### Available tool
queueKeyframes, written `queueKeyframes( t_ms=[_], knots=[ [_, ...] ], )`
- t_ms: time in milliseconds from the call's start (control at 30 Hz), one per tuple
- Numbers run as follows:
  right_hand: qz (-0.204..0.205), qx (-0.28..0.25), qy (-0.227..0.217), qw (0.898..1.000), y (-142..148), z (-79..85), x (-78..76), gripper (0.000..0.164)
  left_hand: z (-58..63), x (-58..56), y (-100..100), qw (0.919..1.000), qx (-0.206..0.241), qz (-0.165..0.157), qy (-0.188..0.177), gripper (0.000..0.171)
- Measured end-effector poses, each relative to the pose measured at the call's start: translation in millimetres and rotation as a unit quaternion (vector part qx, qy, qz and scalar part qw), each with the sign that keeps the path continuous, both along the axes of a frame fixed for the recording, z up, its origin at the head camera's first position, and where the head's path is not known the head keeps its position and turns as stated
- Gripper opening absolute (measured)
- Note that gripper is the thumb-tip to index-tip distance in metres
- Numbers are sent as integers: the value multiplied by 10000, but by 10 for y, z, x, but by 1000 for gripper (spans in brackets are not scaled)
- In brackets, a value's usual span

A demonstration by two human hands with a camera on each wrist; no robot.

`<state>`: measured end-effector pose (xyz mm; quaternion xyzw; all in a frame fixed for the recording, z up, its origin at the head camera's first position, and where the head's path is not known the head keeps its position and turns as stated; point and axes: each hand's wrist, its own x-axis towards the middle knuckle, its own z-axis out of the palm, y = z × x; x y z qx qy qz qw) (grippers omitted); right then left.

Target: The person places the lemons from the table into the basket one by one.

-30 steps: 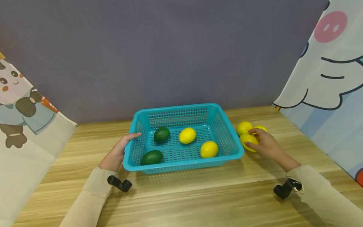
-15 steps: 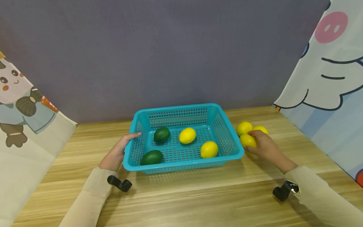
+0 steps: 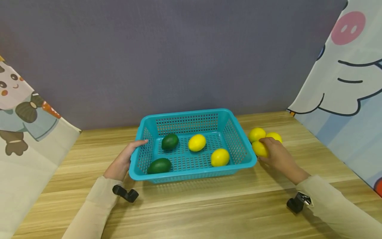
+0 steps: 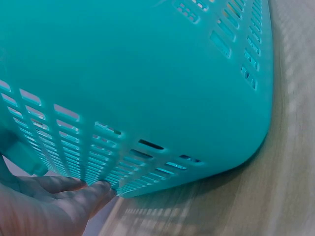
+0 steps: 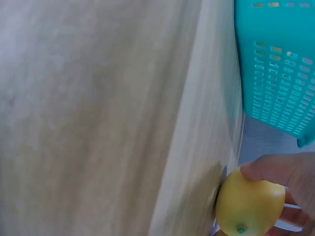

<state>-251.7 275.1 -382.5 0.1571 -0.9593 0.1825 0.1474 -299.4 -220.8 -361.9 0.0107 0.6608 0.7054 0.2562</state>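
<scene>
A blue-green plastic basket (image 3: 194,171) with slotted walls stands on the table. My left hand (image 3: 123,159) grips its left side, thumb over the rim and fingers against the outer wall, as the left wrist view shows. To the right of the basket, my right hand (image 3: 279,157) holds a yellow lemon (image 3: 259,149) between thumb and fingers; in the right wrist view this lemon (image 5: 248,204) is low over or on the table, I cannot tell which. Two more lemons lie just behind it, one at the left (image 3: 257,135) and one at the right (image 3: 274,136), partly hidden by the hand.
Inside the basket are two dark green avocado-like fruits, one at the back (image 3: 170,142) and one in front (image 3: 159,165), and two lemons, one central (image 3: 197,142) and one front right (image 3: 220,157). A grey wall (image 3: 185,59) rises behind the wooden table (image 3: 209,205).
My right hand has closed in around the front lemon, which has shifted slightly to the left and back. The left hand and the basket have stayed in place.
</scene>
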Motion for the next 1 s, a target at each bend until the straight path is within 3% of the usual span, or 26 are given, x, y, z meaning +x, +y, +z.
queueKeyframes(
  t_ms=[233,667,1000],
  knots=[
    [9,78,189,9998,-6,-3,-7,56,-1,3,0,10000,-14,34,15,64],
    [-126,91,10,9999,-19,20,12,58,10,-6,14,10000,32,-5,58,63],
    [-188,6,94,9998,-28,138,12,59,-5,8,12,9999,26,30,108,63]
  ],
)
